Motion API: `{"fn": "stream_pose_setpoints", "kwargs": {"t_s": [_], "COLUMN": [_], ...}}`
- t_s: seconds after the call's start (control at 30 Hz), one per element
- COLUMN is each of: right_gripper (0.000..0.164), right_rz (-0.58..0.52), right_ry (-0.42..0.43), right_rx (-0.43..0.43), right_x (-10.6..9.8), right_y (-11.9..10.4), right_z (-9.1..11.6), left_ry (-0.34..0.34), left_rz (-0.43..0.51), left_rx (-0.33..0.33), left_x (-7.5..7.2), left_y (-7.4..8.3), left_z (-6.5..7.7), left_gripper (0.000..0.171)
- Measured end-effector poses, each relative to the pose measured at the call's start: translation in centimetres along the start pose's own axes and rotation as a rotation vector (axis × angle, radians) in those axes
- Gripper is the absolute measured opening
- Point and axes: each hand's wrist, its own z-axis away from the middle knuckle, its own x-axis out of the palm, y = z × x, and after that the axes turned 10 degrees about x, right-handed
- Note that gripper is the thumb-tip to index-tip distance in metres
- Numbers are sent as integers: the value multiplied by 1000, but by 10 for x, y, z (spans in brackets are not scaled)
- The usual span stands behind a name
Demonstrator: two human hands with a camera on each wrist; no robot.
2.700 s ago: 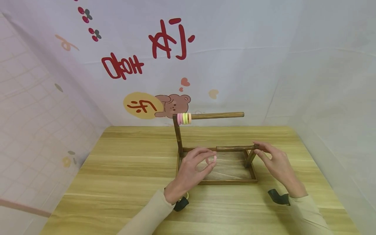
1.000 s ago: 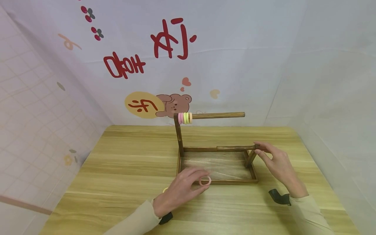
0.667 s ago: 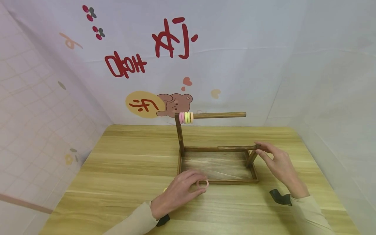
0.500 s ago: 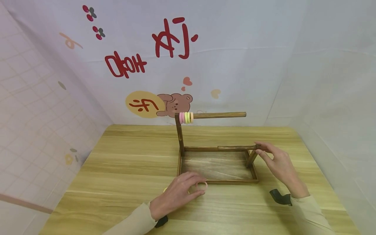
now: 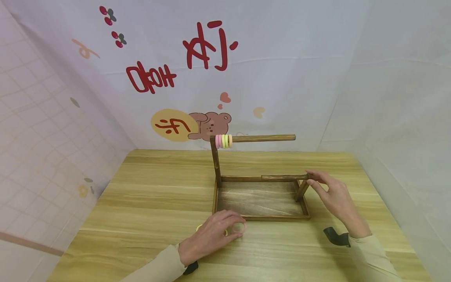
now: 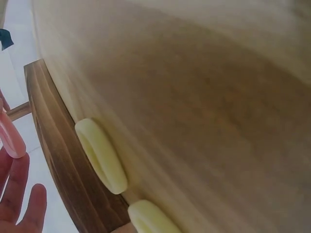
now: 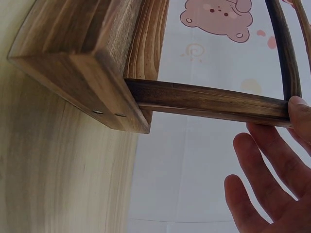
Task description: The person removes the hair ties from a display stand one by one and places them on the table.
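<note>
My left hand [image 5: 211, 237] pinches a pink ring [image 6: 13, 138] near the front edge of a dark wooden stand [image 5: 267, 218]. The stand has a shallow tray base and two posts, each bearing a sideways rod. At the top of the short right post, my right hand [image 5: 332, 196] holds the end of the lower rod [image 5: 282, 177] between thumb and fingers. This rod has no ring on it. Pink, yellow and orange rings [image 5: 230, 141] sit together at the post end of the upper rod [image 5: 260, 138].
Yellow rings [image 6: 101, 155] lie on the wooden table [image 5: 158, 188] beside the stand, partly hidden by my left hand in the head view. A white printed cloth [image 5: 282, 78] hangs behind and at the sides.
My left hand has drawn back with the pink ring, from near the lower rod's free end down to the tray's front edge. The right hand has kept its hold.
</note>
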Motion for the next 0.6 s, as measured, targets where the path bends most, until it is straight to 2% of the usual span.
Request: {"fn": "stream_pose_setpoints", "kwargs": {"t_s": [0.33, 0.6], "right_gripper": [35, 35], "right_rz": [-8, 5], "right_ry": [-7, 6], "right_rx": [1, -14], "right_x": [-1, 0], "right_y": [-1, 0], "right_z": [0, 0], "left_ry": [-111, -152], "left_rz": [60, 69], "left_rx": [-75, -70], "left_x": [2, 5], "left_y": [-1, -3], "left_z": [6, 9], "left_gripper": [28, 30]}}
